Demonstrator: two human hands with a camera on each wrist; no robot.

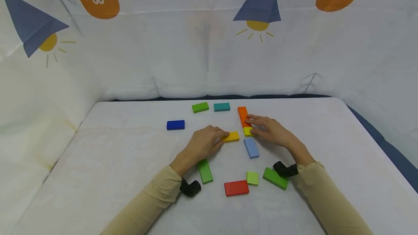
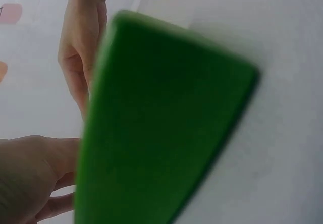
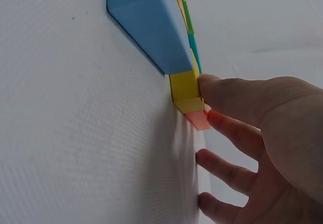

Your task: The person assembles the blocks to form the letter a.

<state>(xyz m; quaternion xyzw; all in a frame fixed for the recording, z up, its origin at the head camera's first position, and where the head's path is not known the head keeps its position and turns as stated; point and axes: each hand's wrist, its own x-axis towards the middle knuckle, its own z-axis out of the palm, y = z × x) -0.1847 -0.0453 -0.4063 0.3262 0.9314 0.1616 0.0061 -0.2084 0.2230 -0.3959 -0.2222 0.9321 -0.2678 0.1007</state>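
In the head view my left hand (image 1: 204,142) pinches the left end of a yellow-orange block (image 1: 232,137) between thumb and fingers. My right hand (image 1: 273,130) lies against a small yellow block (image 1: 248,131) and a long orange block (image 1: 243,116), which stand end to end. The right wrist view has the thumb (image 3: 227,95) on the yellow block's side and the index finger at the orange block (image 3: 198,120); the other fingers are spread. Just nearer than the yellow block is a light blue block (image 1: 251,148). A green block (image 2: 156,113) largely hides the left hand's work in its wrist view.
Farther back lie a light green block (image 1: 200,107), a teal block (image 1: 222,107) and a dark blue block (image 1: 175,125). Closer are a red block (image 1: 236,188), a small lime block (image 1: 252,178) and green blocks beside the left wrist (image 1: 205,171) and right wrist (image 1: 275,178).
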